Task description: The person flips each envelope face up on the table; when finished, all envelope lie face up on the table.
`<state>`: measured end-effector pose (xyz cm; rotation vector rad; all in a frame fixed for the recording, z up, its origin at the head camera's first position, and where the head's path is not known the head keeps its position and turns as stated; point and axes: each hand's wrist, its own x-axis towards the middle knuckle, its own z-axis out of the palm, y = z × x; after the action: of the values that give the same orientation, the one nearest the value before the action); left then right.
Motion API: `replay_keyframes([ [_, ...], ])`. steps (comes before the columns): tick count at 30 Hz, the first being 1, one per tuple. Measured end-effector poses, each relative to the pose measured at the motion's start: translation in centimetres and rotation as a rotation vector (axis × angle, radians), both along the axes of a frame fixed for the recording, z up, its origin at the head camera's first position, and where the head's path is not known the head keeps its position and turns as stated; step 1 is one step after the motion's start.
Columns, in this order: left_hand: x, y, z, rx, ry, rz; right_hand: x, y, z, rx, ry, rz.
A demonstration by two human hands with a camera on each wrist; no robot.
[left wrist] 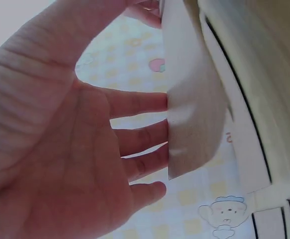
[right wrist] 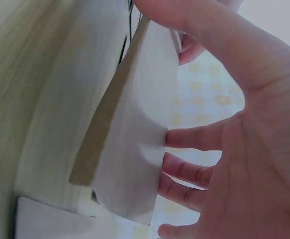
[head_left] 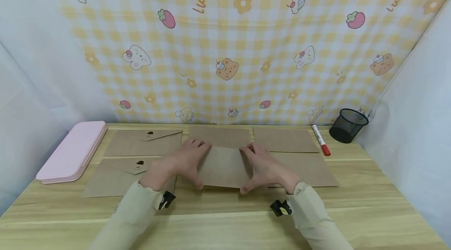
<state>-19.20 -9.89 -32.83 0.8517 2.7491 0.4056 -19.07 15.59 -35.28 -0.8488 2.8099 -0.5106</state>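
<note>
A brown kraft envelope (head_left: 225, 167) is raised and tilted over the middle of the table, bowed slightly between the two hands. At its left end the left hand (head_left: 186, 160) grips it, fingertips on the far edge and thumb at the near edge. The right hand (head_left: 263, 167) holds the other end the same way. In the right wrist view a darker brown flap or fold (right wrist: 102, 119) stands out from the envelope's pale face. Behind the hands lies another kraft envelope (head_left: 222, 135), flat on the table.
On the left lie two kraft envelopes with pointed flaps, a back one (head_left: 123, 144) and a front one (head_left: 102, 179). Two plain envelopes lie right, back (head_left: 285, 140) and front (head_left: 306, 168). A pink case (head_left: 70, 148), red-capped marker (head_left: 320, 138) and black mesh pen holder (head_left: 347, 126) flank them.
</note>
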Motion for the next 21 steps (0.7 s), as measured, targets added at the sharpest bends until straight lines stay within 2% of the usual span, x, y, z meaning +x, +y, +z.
replay_keyframes([
  [6, 0.1, -0.8, 0.5, 0.067, -0.017, -0.009, 0.5, 0.2, 0.6, -0.034, 0.028, 0.025],
  [10, -0.1, -1.6, 0.7, 0.069, 0.015, 0.007, 1.0, 1.3, 1.2, -0.156, 0.073, 0.046],
  [14, -0.4, -2.5, 1.3, 0.072, 0.020, 0.037, 1.7, 3.0, 1.6, -0.260, 0.169, 0.055],
  [21, -1.0, -4.5, 1.8, 0.118, -0.013, 0.067, 3.0, 5.3, 0.5, -0.220, 0.336, 0.132],
])
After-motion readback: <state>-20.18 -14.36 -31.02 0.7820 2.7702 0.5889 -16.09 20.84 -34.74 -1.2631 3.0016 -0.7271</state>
